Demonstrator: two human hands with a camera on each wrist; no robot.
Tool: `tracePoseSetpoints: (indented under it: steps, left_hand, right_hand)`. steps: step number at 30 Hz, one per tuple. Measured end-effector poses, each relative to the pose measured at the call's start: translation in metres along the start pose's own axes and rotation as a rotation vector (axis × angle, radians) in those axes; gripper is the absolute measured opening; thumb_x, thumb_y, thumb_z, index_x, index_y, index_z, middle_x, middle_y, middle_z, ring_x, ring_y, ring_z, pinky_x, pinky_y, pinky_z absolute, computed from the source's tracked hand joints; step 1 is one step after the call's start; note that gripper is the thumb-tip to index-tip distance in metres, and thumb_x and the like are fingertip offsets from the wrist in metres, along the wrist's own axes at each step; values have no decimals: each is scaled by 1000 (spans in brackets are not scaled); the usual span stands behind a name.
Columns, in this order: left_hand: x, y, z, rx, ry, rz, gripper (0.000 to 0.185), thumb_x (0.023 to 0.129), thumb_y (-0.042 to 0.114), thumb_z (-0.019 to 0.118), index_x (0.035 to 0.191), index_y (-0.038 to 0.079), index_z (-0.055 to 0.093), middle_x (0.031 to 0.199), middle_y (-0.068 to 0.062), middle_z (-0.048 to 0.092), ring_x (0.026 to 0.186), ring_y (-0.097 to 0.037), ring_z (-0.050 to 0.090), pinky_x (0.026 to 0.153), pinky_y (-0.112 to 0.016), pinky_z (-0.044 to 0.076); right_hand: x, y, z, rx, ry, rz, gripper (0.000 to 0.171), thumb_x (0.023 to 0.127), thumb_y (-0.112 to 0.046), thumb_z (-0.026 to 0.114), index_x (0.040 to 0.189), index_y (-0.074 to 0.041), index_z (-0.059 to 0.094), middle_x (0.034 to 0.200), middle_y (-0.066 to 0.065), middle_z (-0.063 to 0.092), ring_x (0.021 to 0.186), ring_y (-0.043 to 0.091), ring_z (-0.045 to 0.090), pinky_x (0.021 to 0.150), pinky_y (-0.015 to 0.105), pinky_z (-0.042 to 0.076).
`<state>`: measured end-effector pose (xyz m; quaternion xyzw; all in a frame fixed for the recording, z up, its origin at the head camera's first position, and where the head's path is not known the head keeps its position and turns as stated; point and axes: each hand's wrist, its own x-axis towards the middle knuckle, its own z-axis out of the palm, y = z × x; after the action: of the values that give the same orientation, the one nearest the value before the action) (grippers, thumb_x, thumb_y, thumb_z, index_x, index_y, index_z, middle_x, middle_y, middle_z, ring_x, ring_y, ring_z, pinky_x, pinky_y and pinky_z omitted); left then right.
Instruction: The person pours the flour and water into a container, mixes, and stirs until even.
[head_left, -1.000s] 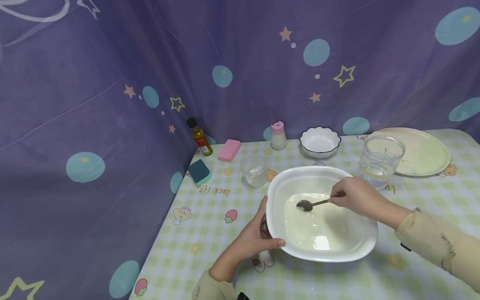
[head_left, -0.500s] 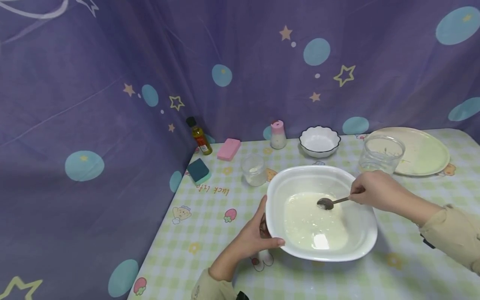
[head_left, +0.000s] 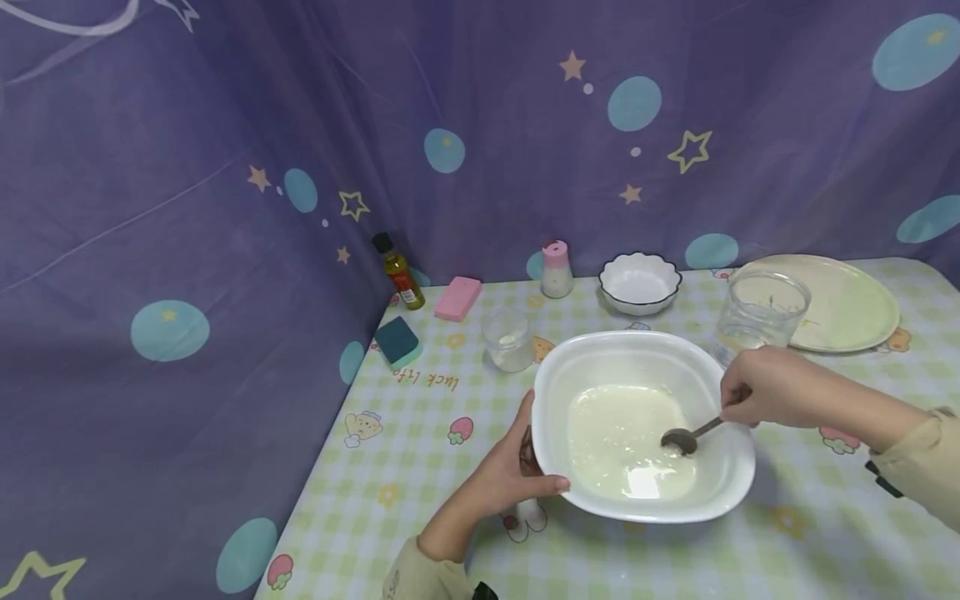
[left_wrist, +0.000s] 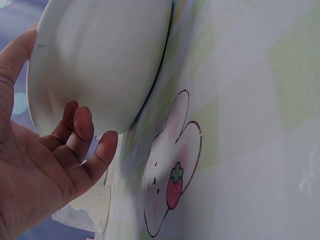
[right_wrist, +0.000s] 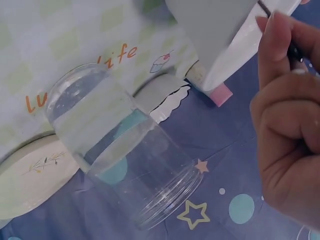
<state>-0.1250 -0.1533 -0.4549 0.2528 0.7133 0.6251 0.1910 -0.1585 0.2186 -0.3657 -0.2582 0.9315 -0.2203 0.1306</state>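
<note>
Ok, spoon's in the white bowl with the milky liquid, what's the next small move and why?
Probably sweep the spoon back toward the left side: its tip sits at the right edge of the liquid, the right hand pinches the handle, and the left hand steadies the bowl.

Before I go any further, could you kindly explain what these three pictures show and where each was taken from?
No machine here: a person works with bare hands and wears three cameras. The wide picture comes from the head, looking down at a table with a checked cloth. The other two come from the wrists, so they look tilted and very close.

The left hand grips the rim of a large white bowl that holds milky liquid. The right hand pinches a metal spoon whose tip is in the liquid.

Behind the bowl stand a small glass, a larger glass jar, a scalloped white bowl, a pale plate, a pink-capped shaker, an oil bottle, a pink sponge and a green sponge.
</note>
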Motion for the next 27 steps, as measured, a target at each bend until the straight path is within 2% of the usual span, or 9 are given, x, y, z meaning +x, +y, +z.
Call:
tracePoseSetpoints:
  steps: [6, 10, 13, 17, 24, 27]
  left_hand:
    - [-1, 3, 0, 30, 14, -25, 118, 80, 11, 81, 156, 33, -7, 126, -24, 57, 91, -26, 66, 78, -39, 56]
    - [-3, 20, 2, 42, 19, -68, 118, 81, 10, 80, 157, 27, -8, 122, -26, 58, 86, -18, 65, 79, -38, 55]
    - [-5, 33, 4, 47, 16, -96, 117, 81, 8, 79, 157, 21, -9, 122, -29, 57, 85, -15, 64, 81, -40, 54]
    - [-5, 33, 5, 51, 19, -99, 117, 81, 8, 79, 157, 20, -9, 122, -29, 57, 85, -14, 64, 80, -40, 54]
    - [-5, 35, 5, 74, 23, -98, 117, 81, 9, 79, 157, 19, -9, 119, -27, 58, 85, -14, 63, 81, -39, 54]
    - [-5, 36, 5, 82, 24, -96, 116, 81, 9, 79, 157, 19, -8, 118, -27, 58, 84, -14, 63, 81, -39, 54]
  right_hand:
    - [2, -7, 8, 81, -58, -66, 19, 79, -15, 78, 64, -22, 68, 55, -16, 54, 52, 0, 47, 48, 20, 40]
    - [7, -13, 16, 119, -71, -90, 17, 80, -16, 78, 67, -22, 70, 56, -16, 55, 53, 0, 48, 48, 20, 41]
    - [12, -17, 23, 134, -31, -149, 19, 80, -14, 78, 66, -24, 69, 57, -18, 54, 53, -1, 46, 49, 20, 41]
    - [18, -22, 33, 145, 29, -203, 20, 81, -14, 78, 66, -25, 68, 59, -19, 54, 55, -3, 45, 50, 20, 41]
    - [29, -26, 49, 141, 115, -206, 15, 83, -14, 76, 71, -22, 72, 63, -19, 60, 57, -3, 48, 53, 21, 44]
    - [34, -28, 52, 126, 166, -179, 13, 83, -14, 76, 72, -20, 74, 63, -18, 61, 56, -3, 48, 53, 21, 43]
